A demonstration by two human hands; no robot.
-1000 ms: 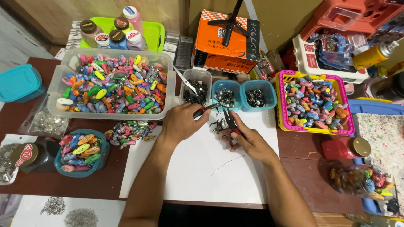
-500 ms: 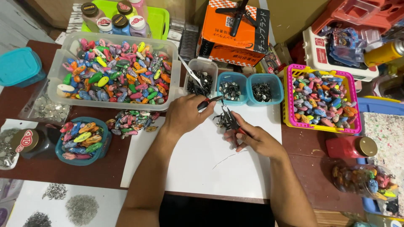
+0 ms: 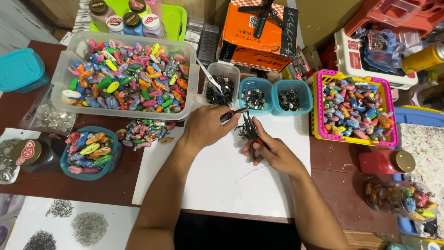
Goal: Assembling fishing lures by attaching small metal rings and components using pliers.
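Both our hands grip pliers: left hand (image 3: 206, 127) is closed round red-handled pliers (image 3: 232, 114), nose pointing right; right hand (image 3: 272, 150) is closed round a 2nd pair, dark pliers (image 3: 250, 129), nose pointing up-left. Tips of both tools meet at a small dark metal piece (image 3: 241, 133) just over the white sheet (image 3: 222, 176), betw. the two hands. Can't tell exactly what the piece is, too small. Forearms come in from bottom edge, angled inward, wrists low over the sheet.

Containers, big to small:
- Large clear tub (image 3: 62, 88), top left, heaped w/ multicolour oval beads/charms.
- Pink basket (image 3: 318, 111), right of the hands, same sort of coloured pieces, yellow rim at its base.
- Orange box (image 3: 252, 44) behind the small tubs, black stand on top.
- Green tray (image 3: 173, 18) at the back w/ capped bottles.
- Teal lidded box (image 3: 21, 69), far left, shut.
- Round teal bowl (image 3: 111, 159), left of our left arm, more coloured pieces; loose pile of them just beside it on the table.
- Three small tubs in a row just above the hands: clear tub (image 3: 221, 69) w/ dark metal bits and tweezers leaning in it, then two blue tubs (image 3: 273, 88) w/ small silvery bits.
- Red jar (image 3: 381, 162) w/ gold lid lying on its side, right.
- Clear bag (image 3: 393, 196) of coloured pieces, bottom right.
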